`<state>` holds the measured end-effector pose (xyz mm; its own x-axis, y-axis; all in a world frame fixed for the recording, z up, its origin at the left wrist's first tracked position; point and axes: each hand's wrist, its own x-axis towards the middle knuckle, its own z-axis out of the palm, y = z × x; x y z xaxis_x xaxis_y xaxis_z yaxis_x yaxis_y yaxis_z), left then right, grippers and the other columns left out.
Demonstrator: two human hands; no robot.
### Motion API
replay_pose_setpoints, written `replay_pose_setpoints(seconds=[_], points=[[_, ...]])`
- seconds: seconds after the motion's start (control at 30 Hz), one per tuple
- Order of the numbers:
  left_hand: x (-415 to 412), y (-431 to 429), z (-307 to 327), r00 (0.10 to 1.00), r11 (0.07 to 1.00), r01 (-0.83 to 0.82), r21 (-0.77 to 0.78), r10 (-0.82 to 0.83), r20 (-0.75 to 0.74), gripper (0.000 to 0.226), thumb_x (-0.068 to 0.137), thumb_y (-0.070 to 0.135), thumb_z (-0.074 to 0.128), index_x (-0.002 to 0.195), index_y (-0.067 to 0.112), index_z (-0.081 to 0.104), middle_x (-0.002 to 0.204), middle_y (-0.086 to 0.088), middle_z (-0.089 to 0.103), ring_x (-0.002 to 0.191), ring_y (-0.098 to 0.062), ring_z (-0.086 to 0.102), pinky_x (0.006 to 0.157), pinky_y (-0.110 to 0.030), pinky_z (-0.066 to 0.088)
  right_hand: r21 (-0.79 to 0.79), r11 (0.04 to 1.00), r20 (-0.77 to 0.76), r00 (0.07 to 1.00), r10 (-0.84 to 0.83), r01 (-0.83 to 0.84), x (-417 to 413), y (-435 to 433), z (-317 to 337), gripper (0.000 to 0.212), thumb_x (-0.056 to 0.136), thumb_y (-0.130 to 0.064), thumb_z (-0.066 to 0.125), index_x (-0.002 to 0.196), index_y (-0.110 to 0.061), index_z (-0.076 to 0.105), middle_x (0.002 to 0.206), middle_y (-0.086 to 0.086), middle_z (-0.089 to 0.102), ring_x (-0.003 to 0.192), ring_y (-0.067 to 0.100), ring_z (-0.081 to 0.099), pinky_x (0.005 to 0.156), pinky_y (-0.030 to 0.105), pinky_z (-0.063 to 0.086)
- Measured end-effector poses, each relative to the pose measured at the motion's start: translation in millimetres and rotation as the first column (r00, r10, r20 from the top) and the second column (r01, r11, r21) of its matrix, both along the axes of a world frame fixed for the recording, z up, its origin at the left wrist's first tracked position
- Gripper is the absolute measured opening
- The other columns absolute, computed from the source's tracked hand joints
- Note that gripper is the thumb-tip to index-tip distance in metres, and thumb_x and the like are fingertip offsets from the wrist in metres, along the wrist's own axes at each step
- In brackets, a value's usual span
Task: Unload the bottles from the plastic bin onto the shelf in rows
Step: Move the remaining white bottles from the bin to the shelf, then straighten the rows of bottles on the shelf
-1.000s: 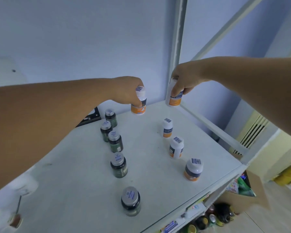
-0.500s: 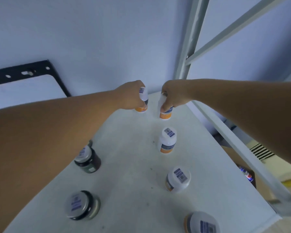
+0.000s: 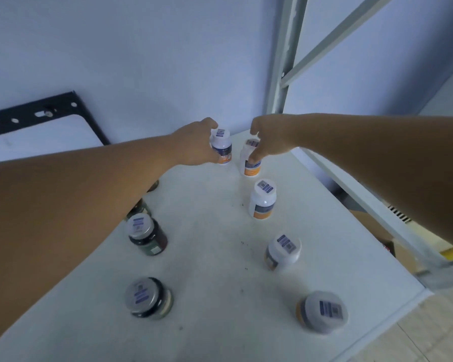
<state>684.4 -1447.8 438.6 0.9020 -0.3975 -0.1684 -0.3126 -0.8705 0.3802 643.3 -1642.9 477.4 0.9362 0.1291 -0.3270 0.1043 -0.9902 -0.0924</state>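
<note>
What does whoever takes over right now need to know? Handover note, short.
Left hand: closed on a white bottle with an orange label at the back of the shelf.
Right hand: closed on a second white bottle beside it, at the head of the right row.
Done: three more white bottles stand in the right row; dark jars form the left row, partly hidden by the left arm.
Left: release both, then fetch more. The bin is out of view, so the remaining count is unknown.

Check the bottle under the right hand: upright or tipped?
Roughly upright: the bottle stands base-down on the shelf, cap up, with the right hand gripping its top. Slight lean cannot be ruled out.
</note>
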Motion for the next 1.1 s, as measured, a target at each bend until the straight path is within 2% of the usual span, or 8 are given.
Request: replay_pose_setpoints(seconds=[0.23,0.33,0.53,0.67,0.8,0.93,1.03,1.1], points=[[-83.9,30.4,40.5,0.975,0.976,0.178,0.127,-0.192,0.110,0.078,0.082,0.039,0.074,0.147,0.021,0.037,0.142,-0.002,0.049,0.118,-0.023,0.054,0.083,-0.029,0.039,-0.090,0.989,0.097,0.989,-0.112,0.121,-99.5,4.7,46.2,0.064,0.084,-0.051,0.068,0.122,0.000,0.059,0.103,0.012,0.067,0.099,0.034,0.062,0.090,0.042,0.051],[-130.6,45.9,58.6,0.955,0.953,0.243,0.181,-0.268,0.130,0.073,0.084,0.038,0.072,0.146,0.019,0.039,0.142,-0.003,0.049,0.120,-0.024,0.052,0.092,-0.031,0.042,-0.121,0.979,0.121,0.982,-0.148,0.163,-152.4,10.6,60.8,0.068,0.086,-0.051,0.066,0.128,0.002,0.058,0.123,0.016,0.066,0.113,0.036,0.061,0.098,0.045,0.049],[-213.4,78.8,97.4,0.938,0.933,0.289,0.213,-0.321,0.132,0.064,0.085,0.040,0.070,0.143,0.025,0.045,0.145,0.001,0.049,0.126,-0.019,0.051,0.094,-0.027,0.039,-0.144,0.977,0.093,0.985,-0.146,0.158,-231.8,31.7,84.3,0.066,0.088,-0.052,0.063,0.124,0.004,0.061,0.124,0.019,0.066,0.112,0.036,0.063,0.101,0.048,0.049],[-266.9,120.6,124.2,0.969,0.969,0.195,0.154,-0.214,0.120,0.064,0.085,0.039,0.071,0.142,0.025,0.046,0.141,0.005,0.052,0.124,-0.016,0.053,0.102,-0.031,0.043,-0.116,0.990,0.143,0.988,-0.059,0.075,-253.0,62.3,103.4,0.054,0.086,-0.050,0.066,0.111,-0.002,0.065,0.107,0.011,0.070,0.100,0.032,0.064,0.090,0.039,0.051],[-325.1,182.0,142.6,0.992,0.994,0.004,0.107,-0.017,0.124,0.063,0.085,0.041,0.073,0.140,0.022,0.048,0.138,0.004,0.056,0.122,-0.016,0.055,0.105,-0.035,0.043,0.048,0.994,0.228,0.970,0.081,-0.094,-264.0,116.9,113.7,0.033,0.080,-0.043,0.069,0.073,-0.016,0.052,0.071,0.000,0.061,0.074,0.027,0.057,0.063,0.031,0.042],[-386.1,256.6,155.3,0.977,0.968,-0.195,0.157,0.178,0.119,0.063,0.085,0.042,0.073,0.140,0.023,0.048,0.137,0.005,0.056,0.121,-0.015,0.055,0.103,-0.032,0.043,0.192,0.940,0.260,0.938,0.228,-0.282,-288.3,185.3,108.1,0.042,0.085,-0.039,0.070,0.100,0.000,0.064,0.102,0.014,0.068,0.097,0.032,0.064,0.082,0.039,0.054],[-431.6,311.1,166.7,0.946,0.936,-0.313,0.161,0.294,0.134,0.061,0.085,0.044,0.073,0.137,0.023,0.051,0.134,0.007,0.058,0.118,-0.014,0.056,0.093,-0.025,0.041,0.238,0.886,0.236,0.909,0.344,-0.398,-321.0,241.3,104.1,0.042,0.084,-0.035,0.069,0.072,0.000,0.050,0.071,0.020,0.051,0.067,0.030,0.053,0.071,0.042,0.049],[-463.9,349.1,173.8,0.917,0.913,-0.392,0.117,0.377,0.135,0.059,0.083,0.046,0.074,0.135,0.026,0.053,0.130,0.012,0.060,0.115,-0.012,0.058,0.095,-0.026,0.042,0.258,0.863,0.217,0.897,0.386,-0.434,-341.2,279.5,102.5,0.039,0.083,-0.039,0.069,0.077,-0.002,0.055,0.072,0.017,0.057,0.070,0.032,0.058,0.074,0.037,0.051]])
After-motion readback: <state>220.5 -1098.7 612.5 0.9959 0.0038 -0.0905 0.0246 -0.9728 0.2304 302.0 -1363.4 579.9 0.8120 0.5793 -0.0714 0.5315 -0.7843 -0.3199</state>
